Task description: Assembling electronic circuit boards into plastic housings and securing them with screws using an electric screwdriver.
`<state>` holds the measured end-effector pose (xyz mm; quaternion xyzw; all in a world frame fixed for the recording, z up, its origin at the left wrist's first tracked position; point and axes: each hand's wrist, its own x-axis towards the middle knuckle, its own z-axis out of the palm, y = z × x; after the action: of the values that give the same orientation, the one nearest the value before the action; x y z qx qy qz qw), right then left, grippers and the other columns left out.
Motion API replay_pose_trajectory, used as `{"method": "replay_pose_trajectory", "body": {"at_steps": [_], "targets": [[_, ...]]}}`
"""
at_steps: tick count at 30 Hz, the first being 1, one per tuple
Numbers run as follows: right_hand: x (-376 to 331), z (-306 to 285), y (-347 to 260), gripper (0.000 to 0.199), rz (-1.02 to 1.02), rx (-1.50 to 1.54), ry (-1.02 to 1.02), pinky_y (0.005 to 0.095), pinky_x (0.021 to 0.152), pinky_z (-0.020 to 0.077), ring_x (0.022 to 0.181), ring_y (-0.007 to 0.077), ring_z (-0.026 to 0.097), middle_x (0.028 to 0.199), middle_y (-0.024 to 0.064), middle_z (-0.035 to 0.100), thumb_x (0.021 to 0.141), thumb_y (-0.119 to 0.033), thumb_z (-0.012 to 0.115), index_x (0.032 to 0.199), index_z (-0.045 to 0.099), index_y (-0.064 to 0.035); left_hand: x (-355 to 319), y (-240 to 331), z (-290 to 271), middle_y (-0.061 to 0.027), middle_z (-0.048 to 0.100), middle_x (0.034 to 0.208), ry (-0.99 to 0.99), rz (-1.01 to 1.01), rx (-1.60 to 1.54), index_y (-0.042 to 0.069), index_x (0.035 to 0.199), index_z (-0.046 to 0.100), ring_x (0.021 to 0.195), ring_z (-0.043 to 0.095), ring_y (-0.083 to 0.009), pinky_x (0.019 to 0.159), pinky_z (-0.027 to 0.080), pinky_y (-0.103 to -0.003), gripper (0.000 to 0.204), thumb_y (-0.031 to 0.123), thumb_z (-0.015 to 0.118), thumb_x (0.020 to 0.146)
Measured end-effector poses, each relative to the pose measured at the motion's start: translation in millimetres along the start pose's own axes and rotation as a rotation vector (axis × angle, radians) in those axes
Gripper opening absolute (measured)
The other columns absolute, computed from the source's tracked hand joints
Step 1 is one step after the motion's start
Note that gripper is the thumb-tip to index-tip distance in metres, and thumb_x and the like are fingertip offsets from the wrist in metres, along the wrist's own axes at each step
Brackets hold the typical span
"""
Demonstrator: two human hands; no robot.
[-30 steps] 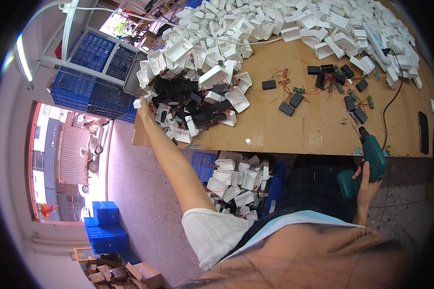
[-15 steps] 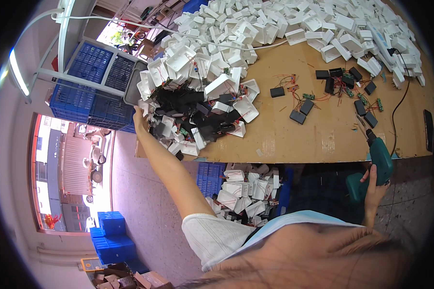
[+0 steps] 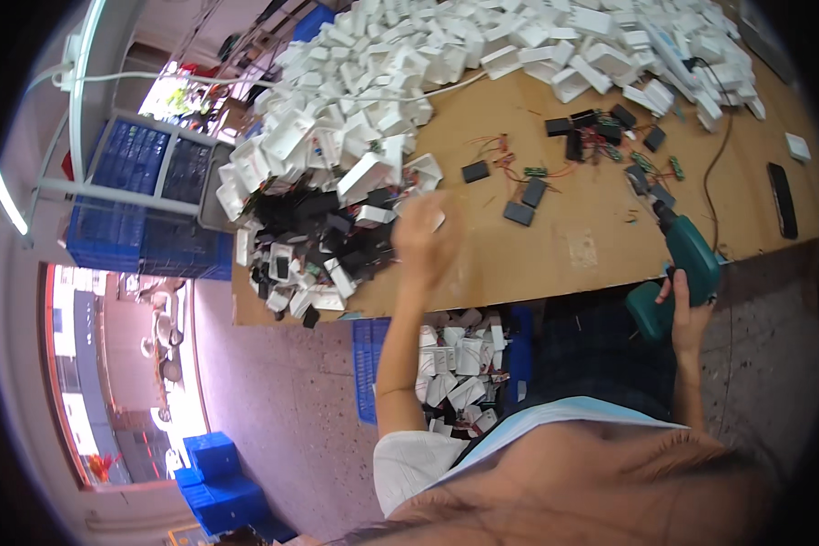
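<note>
Green electric screwdriver (image 3: 685,267) gripped in my right hand (image 3: 685,312); left hand (image 3: 423,238) blurred over black parts (image 3: 323,238), grip unclear. Probably fetching; next seat one under the bit.

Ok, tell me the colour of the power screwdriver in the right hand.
Teal green with a dark tip; the head view shows the power screwdriver in the right hand.

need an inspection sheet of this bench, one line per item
surface: wooden bench top, bare near the front edge
job's things: green cordless screwdriver; pile of black and white casings at the left corner
clutter: heap of white plastic casings; loose black modules and small wired boards
grippers: left hand raised, blurred, by the pile; right hand grips the screwdriver
cables: dark cable, white cable
surroundings: blue crate of casings under the bench; stacked blue crates
</note>
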<state>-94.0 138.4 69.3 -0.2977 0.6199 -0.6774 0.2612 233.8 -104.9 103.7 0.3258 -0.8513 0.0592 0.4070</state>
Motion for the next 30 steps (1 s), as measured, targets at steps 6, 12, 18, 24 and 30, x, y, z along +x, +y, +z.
{"method": "replay_pose_trajectory", "body": {"at_steps": [6, 12, 18, 24, 30], "targets": [[-2.5, -38.3, 9.4, 0.020, -0.047, -0.009, -0.046, 0.0280, 0.060, 0.0497, 0.063, 0.0120, 0.061, 0.073, 0.0046, 0.063, 0.104, -0.017, 0.063, 0.105, 0.065, 0.0031, 91.0, 34.2, 166.4, -0.0215, 0.063, 0.106, -0.174, -0.278, -0.386, 0.001, 0.123, 0.067, 0.095, 0.064, -0.0386, 0.085, 0.054, -0.043, 0.031, 0.007, 0.069, 0.093], [-15.5, -66.8, 20.4, 0.027, -0.003, 0.076, -0.033, 0.0305, 0.058, 0.0525, 0.065, 0.0143, 0.061, 0.109, 0.0118, 0.066, 0.103, -0.013, 0.063, 0.122, 0.062, 0.0057, 176.8, 31.2, 314.0, -0.0279, 0.058, 0.114, 0.071, 0.004, -0.319, 0.000, 0.138, 0.052, 0.104, 0.059, -0.0445, 0.090, 0.050, -0.048, 0.052, 0.003, 0.070, 0.088], [-12.3, -81.6, 6.3, 0.014, 0.000, 0.149, 0.096, 0.0278, 0.057, 0.0521, 0.061, 0.0123, 0.062, 0.073, 0.0054, 0.064, 0.101, -0.009, 0.065, 0.105, 0.065, 0.0048, 178.2, 20.5, 293.6, -0.0314, 0.061, 0.113, -0.321, -0.481, -0.350, -0.001, 0.132, 0.051, 0.109, 0.059, -0.0482, 0.093, 0.048, -0.053, 0.048, -0.007, 0.059, 0.084], [1.8, -95.6, 6.7, 0.015, 0.039, 0.143, 0.065, 0.0283, 0.059, 0.0514, 0.062, 0.0117, 0.061, 0.072, 0.0047, 0.064, 0.101, -0.011, 0.065, 0.103, 0.064, 0.0042, 84.9, 62.2, 198.7, -0.0268, 0.061, 0.116, -0.413, -0.279, -0.489, 0.006, 0.161, 0.034, 0.110, 0.055, -0.0447, 0.096, 0.046, -0.051, 0.085, -0.010, 0.056, 0.081], [-1.0, -79.3, 10.0, 0.015, 0.059, 0.179, 0.016, 0.0283, 0.059, 0.0509, 0.063, 0.0117, 0.061, 0.072, 0.0042, 0.063, 0.101, -0.012, 0.065, 0.103, 0.064, 0.0030, -20.7, 170.0, 134.4, -0.0139, 0.055, 0.112, -0.330, -0.276, -0.047, 0.013, 0.153, 0.049, 0.110, 0.054, -0.0327, 0.100, 0.040, -0.050, 0.073, -0.003, 0.064, 0.084]]}}
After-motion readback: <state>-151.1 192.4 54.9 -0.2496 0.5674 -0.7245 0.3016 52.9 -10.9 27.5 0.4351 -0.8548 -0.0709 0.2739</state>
